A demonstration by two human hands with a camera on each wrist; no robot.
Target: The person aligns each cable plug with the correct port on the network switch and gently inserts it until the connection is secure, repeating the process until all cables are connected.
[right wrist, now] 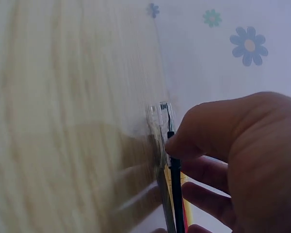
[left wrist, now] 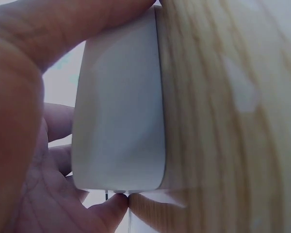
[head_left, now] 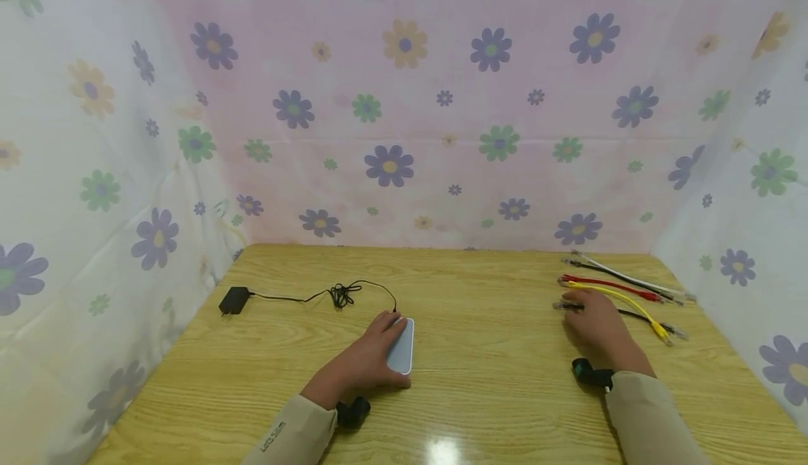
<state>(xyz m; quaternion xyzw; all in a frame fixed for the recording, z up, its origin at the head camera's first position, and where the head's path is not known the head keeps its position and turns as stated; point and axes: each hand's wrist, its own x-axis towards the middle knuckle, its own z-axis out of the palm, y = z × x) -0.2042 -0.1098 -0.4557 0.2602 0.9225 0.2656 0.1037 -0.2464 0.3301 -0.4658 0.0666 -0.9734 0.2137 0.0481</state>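
Note:
My left hand point(head_left: 362, 360) grips a small white box-shaped device point(head_left: 400, 353), thumb at its near end and fingers about its far end. In the left wrist view the white device point(left wrist: 119, 107) shows a smooth face with rounded corners. A thin black cord point(head_left: 341, 295) runs from its far end to a black power adapter point(head_left: 234, 300). At the right, my right hand point(head_left: 596, 325) pinches a black network cable point(right wrist: 176, 199) just behind its clear plug point(right wrist: 166, 114). A yellow network cable point(head_left: 609, 290) passes beside the right hand's fingers.
Beyond the right hand lie a red network cable point(head_left: 609, 282), another black cable point(head_left: 618, 275) and a white one point(head_left: 631, 273). Flowered cloth point(head_left: 442, 100) stands behind and along both sides of the wooden table point(head_left: 480, 409).

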